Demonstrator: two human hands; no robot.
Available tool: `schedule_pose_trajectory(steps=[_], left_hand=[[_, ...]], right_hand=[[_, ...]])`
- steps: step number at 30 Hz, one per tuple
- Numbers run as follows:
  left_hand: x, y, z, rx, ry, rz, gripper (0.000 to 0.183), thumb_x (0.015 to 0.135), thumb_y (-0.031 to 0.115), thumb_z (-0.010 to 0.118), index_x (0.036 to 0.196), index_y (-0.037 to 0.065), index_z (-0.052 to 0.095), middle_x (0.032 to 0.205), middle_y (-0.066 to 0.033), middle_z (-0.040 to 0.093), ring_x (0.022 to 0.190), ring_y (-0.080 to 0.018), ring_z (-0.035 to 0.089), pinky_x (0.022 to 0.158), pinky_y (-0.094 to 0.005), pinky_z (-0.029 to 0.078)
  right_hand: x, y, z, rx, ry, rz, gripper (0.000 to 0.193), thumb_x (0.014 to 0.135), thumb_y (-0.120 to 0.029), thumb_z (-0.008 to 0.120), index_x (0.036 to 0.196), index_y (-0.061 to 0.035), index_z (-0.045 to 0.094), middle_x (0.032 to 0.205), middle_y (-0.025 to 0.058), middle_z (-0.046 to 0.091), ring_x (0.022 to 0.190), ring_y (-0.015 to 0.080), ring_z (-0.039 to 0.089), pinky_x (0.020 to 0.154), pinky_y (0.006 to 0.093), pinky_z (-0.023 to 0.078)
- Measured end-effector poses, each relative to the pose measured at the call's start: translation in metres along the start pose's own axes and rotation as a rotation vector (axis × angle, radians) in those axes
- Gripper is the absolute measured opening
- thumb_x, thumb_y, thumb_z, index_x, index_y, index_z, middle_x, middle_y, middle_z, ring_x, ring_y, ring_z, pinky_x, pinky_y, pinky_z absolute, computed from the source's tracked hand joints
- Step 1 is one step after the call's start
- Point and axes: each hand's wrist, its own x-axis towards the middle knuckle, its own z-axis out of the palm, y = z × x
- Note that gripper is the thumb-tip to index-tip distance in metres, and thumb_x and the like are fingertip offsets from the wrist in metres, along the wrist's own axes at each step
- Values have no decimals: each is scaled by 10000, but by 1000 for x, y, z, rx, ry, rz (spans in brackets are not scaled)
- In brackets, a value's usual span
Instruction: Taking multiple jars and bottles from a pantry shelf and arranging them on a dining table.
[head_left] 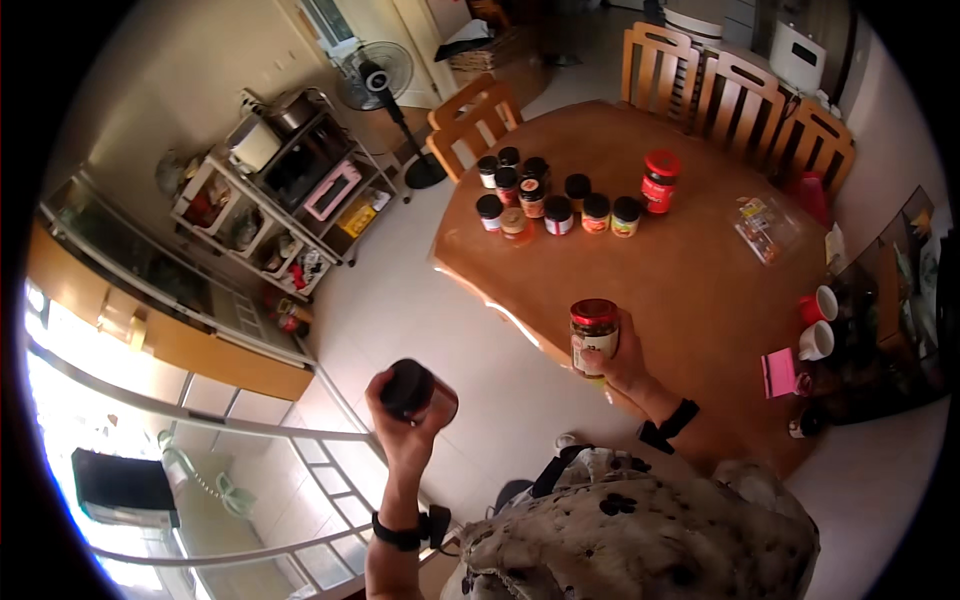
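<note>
My left hand [408,430] is closed round a dark-lidded jar [408,388], held up over the floor to the left of the table. In my right hand [625,360] is a glass jar with a red lid [594,335] and a pale label, upright above the table's near edge. Farther back on the brown table [700,320] stands a group of several jars [532,198], mostly black-lidded. A larger red-lidded jar [660,182] with a red label stands apart, to their right.
Wooden chairs [740,95] line the table's far side. A clear plastic pack [768,230], a white mug [816,341] and a pink notepad [779,373] lie toward the right edge. To the left are a shelf trolley [325,170] and a standing fan [376,80].
</note>
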Motion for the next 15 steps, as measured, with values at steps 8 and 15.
schedule_pose_trajectory(steps=[8,15], left_hand=[[148,-77,70,-33,-141,106,657,621,61,750,1171,48,391,1047,-86,525,950,-156,515,865,-295,424],[313,-180,123,-11,-111,169,645,659,71,741,1194,27,381,981,-96,536,882,-173,542,808,-299,451]], right_hand=[[23,14,-24,96,101,168,629,706,-153,708,1208,-29,351,1069,99,526,943,170,550,800,336,487],[100,10,10,208,120,318,620,712,-147,717,1201,-34,354,1065,94,526,936,164,546,801,334,480]])
